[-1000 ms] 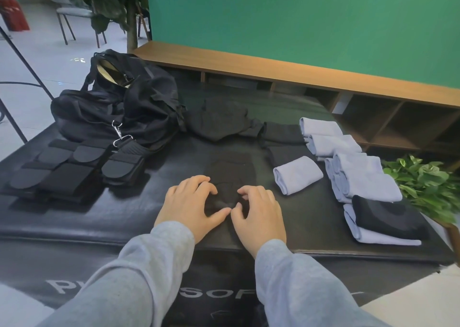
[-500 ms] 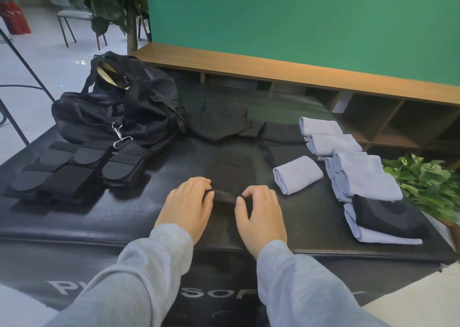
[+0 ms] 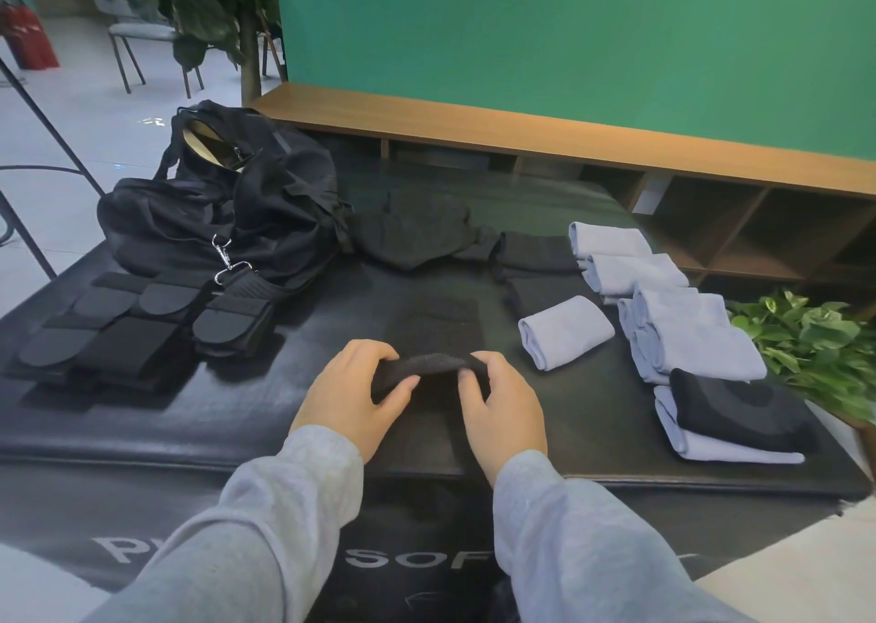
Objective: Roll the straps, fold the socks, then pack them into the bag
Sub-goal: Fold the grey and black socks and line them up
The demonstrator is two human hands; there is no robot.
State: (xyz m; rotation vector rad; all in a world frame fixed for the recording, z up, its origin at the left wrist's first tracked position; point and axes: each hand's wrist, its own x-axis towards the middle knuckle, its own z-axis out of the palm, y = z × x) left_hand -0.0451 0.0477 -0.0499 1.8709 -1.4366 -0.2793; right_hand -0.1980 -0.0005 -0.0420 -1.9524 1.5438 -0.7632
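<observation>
A black sock lies in front of me on the black padded table. My left hand pinches its near left edge and my right hand pinches its near right edge, lifting that end into a fold. The open black bag sits at the back left. Black straps lie flat at the left. Folded light blue socks sit at the right, with more black socks behind.
A black sock on a light blue one lies at the right edge. A dark cloth pile sits mid-table. A potted green plant stands off the right side. A wooden shelf and green wall are behind.
Both hands went from lying flat on the sock to pinching its near end and lifting it up and forward into a fold.
</observation>
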